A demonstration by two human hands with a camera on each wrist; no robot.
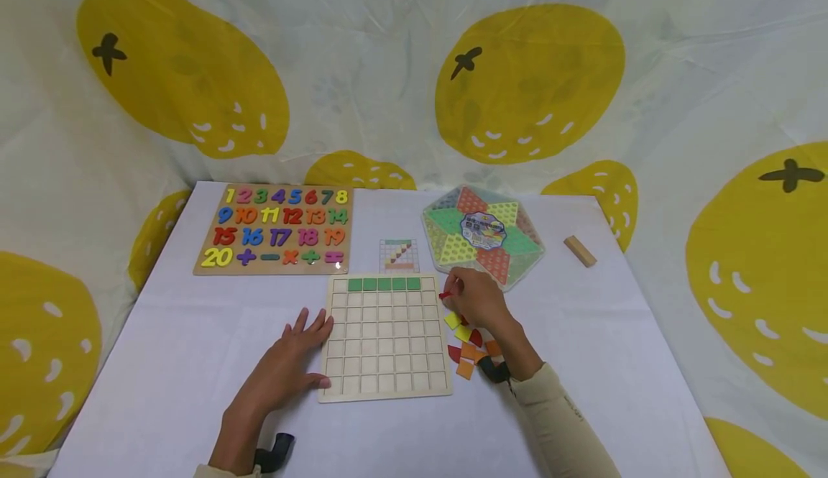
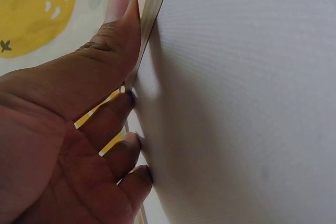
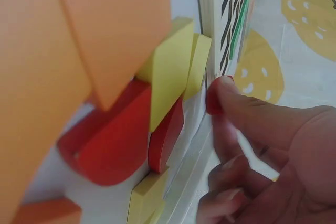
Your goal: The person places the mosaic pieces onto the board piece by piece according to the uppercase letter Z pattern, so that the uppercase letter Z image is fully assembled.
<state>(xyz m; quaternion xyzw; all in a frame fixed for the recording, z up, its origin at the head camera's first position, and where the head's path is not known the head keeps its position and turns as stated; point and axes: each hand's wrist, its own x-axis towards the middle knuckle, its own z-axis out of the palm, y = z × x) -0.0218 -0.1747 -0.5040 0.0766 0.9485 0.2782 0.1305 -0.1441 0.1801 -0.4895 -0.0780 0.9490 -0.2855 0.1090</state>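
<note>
A wooden grid board (image 1: 384, 341) lies on the table with a row of green square tiles (image 1: 384, 284) along its top cells. My left hand (image 1: 284, 363) rests at the board's left edge, fingers spread and thumb on the lower corner. In the left wrist view the thumb (image 2: 119, 3) touches the board's rim. Beside the board's upper right side, my right hand (image 1: 477, 298) pinches a small red piece (image 3: 213, 97) between thumb and finger. Below that hand lie loose yellow tiles (image 1: 462, 333), orange tiles (image 1: 465, 369) and red rounded pieces (image 1: 454, 353), partly overlapping.
Behind the board lies a small pattern card (image 1: 398, 255). A number puzzle board (image 1: 278, 226) is at the back left, a hexagonal star-patterned game board (image 1: 481, 233) at the back right. A small wooden block (image 1: 579, 251) lies farther right. A fruit-print cloth (image 1: 362, 68) hangs behind the table.
</note>
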